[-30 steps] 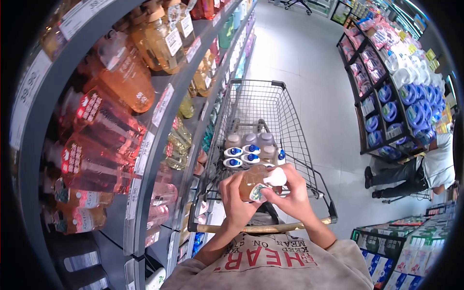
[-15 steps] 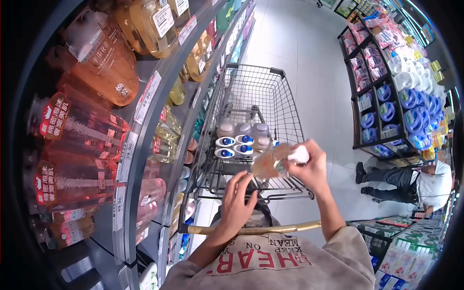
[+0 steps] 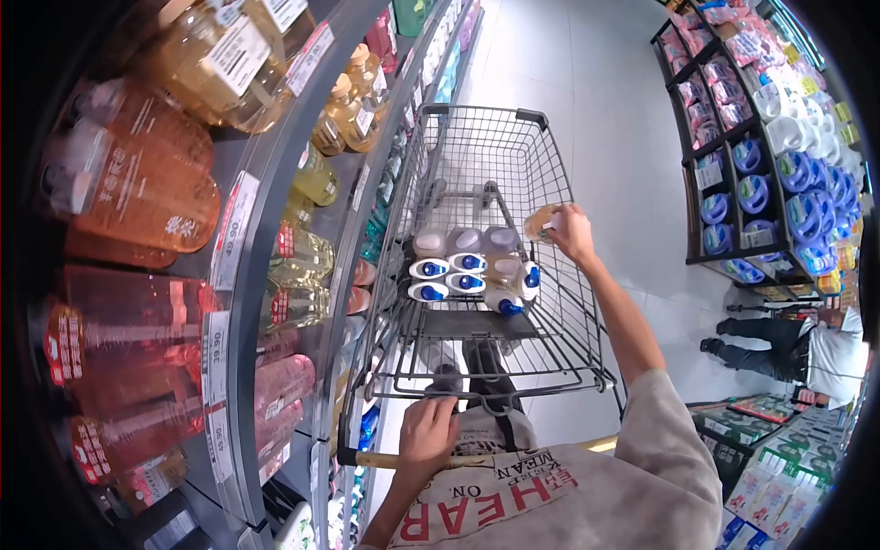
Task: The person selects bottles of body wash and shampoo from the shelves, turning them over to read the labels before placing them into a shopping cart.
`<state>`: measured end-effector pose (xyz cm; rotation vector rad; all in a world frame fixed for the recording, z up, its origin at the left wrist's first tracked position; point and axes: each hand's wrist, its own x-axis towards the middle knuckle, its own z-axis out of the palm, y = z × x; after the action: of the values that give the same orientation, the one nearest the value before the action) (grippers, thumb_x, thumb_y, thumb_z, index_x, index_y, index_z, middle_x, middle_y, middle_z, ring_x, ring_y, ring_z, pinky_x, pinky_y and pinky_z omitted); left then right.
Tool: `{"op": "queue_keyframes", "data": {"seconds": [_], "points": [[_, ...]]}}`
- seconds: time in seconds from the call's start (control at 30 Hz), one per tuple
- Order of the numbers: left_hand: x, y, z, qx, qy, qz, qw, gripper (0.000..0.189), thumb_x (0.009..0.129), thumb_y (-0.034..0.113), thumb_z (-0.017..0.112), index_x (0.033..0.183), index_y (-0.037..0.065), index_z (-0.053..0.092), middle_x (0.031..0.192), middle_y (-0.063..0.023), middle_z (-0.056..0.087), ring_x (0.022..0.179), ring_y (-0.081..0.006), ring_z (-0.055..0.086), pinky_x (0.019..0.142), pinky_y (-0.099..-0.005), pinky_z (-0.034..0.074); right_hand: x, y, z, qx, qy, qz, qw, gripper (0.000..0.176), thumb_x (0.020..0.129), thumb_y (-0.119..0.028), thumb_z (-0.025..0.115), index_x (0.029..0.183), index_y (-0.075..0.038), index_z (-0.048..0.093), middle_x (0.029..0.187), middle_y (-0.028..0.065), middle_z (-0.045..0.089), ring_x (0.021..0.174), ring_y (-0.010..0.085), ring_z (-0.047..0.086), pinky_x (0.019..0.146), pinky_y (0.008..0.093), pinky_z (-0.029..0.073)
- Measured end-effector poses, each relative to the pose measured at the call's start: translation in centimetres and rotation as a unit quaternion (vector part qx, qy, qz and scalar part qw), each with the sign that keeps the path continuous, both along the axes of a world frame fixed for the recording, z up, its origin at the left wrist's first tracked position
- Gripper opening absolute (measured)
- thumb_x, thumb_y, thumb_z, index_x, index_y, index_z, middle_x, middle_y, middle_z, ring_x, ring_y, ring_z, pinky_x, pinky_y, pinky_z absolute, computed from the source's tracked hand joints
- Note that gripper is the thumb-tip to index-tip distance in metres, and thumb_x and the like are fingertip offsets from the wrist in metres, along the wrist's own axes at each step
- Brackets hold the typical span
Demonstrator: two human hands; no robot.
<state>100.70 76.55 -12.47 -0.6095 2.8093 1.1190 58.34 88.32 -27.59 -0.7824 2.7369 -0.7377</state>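
Observation:
My right hand [image 3: 570, 229] is wrapped round a small amber bottle [image 3: 543, 223] at the right side of the wire shopping cart [image 3: 541, 117]. Low by the yellow push bar [image 3: 378, 460], my left hand [image 3: 429, 429] has its fingers curled and pressed together; whether anything is in them is hidden. Inside the cart stand several white bottles with blue pump tops [image 3: 467, 262], and behind them a row of bottles with pale caps [image 3: 465, 241].
Shelves of pink, orange and yellow bottles [image 3: 137, 312] run close along the left. A black display rack [image 3: 724, 137] stands at the right, with a person [image 3: 779, 344] below it. Grey floor [image 3: 614, 165] lies between cart and rack.
My right hand has carried the bottle forward to the cart's right side. My left hand has dropped down toward the push bar, its fingers now curled.

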Motion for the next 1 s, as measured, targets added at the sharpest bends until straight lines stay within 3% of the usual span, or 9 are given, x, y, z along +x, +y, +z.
{"op": "queue_keyframes", "data": {"seconds": [0.13,0.3,0.47,0.73,0.8,0.83,0.93,1.0], "points": [[-0.3,0.3,0.0,0.005,-0.019,0.021,1.0,0.034,0.082,0.015,0.069,0.114,0.005,0.064,0.101,-0.012,0.065,0.095,-0.0342,0.061,0.086,-0.0435,0.048,-0.3,-0.2,-5.6,0.12,-0.043,0.017,0.992,0.049,0.068,-0.012,0.08,0.112,-0.005,0.061,0.114,0.0165,0.059,0.101,0.0379,0.064,0.087,0.046,0.054],[-0.7,0.6,-0.2,-0.053,-0.015,0.034,0.998,0.029,0.08,0.014,0.071,0.108,0.005,0.067,0.09,-0.0124,0.067,0.086,-0.0317,0.064,0.078,-0.0405,0.051,0.3,-0.1,-10.8,0.143,-0.065,0.019,0.987,0.043,0.07,-0.001,0.069,0.113,-0.004,0.061,0.112,0.0202,0.06,0.1,0.0417,0.063,0.087,0.0486,0.053],[-1.1,0.8,-0.1,-0.064,-0.059,0.031,0.996,0.027,0.082,0.015,0.071,0.106,0.006,0.067,0.089,-0.0113,0.067,0.085,-0.0311,0.064,0.076,-0.0406,0.051,1.1,-0.1,-14.7,0.165,-0.085,0.036,0.982,0.044,0.071,0.001,0.068,0.114,-0.004,0.059,0.115,0.0198,0.058,0.101,0.0427,0.063,0.086,0.0493,0.055],[-1.3,1.0,-0.3,-0.064,-0.072,0.025,0.995,0.025,0.082,0.015,0.07,0.106,0.006,0.067,0.088,-0.0111,0.067,0.084,-0.0311,0.064,0.076,-0.0408,0.051,0.9,0.0,-15.1,0.167,-0.088,0.024,0.982,0.04,0.076,0.0,0.067,0.115,-0.004,0.058,0.116,0.0206,0.058,0.103,0.0421,0.063,0.088,0.0504,0.054],[-1.4,1.0,-0.1,-0.062,-0.054,0.022,0.996,0.025,0.082,0.014,0.071,0.105,0.006,0.067,0.088,-0.0117,0.067,0.084,-0.0313,0.064,0.076,-0.0408,0.051,0.8,-0.2,-14.1,0.183,-0.129,0.047,0.973,0.045,0.077,0.001,0.065,0.121,-0.006,0.057,0.118,0.0211,0.059,0.105,0.0421,0.062,0.088,0.05,0.054],[-1.5,1.0,-0.1,-0.063,-0.048,0.024,0.997,0.025,0.082,0.014,0.071,0.105,0.006,0.067,0.088,-0.0117,0.067,0.084,-0.0313,0.064,0.076,-0.0408,0.051,0.5,-0.3,-13.3,0.208,-0.13,0.062,0.967,0.05,0.074,-0.002,0.074,0.12,-0.004,0.054,0.122,0.0206,0.058,0.107,0.0391,0.064,0.087,0.0468,0.056],[-1.5,0.8,0.0,-0.055,0.005,0.039,0.998,0.026,0.081,0.013,0.071,0.106,0.006,0.066,0.09,-0.0122,0.067,0.085,-0.0318,0.064,0.077,-0.0413,0.051,0.2,-0.6,-10.8,0.202,-0.099,0.087,0.971,0.057,0.072,0.0,0.073,0.125,-0.005,0.051,0.121,0.0211,0.058,0.107,0.0395,0.063,0.087,0.0458,0.056],[-1.5,0.7,0.2,-0.027,0.014,0.036,0.999,0.028,0.082,0.012,0.071,0.109,0.006,0.065,0.093,-0.0123,0.067,0.086,-0.0324,0.064,0.078,-0.0421,0.051,1.0,-0.2,-8.4,0.129,-0.088,0.078,0.985,0.067,0.07,0.0,0.074,0.13,-0.005,0.047,0.122,0.0223,0.058,0.109,0.0411,0.061,0.089,0.0465,0.054]]}}
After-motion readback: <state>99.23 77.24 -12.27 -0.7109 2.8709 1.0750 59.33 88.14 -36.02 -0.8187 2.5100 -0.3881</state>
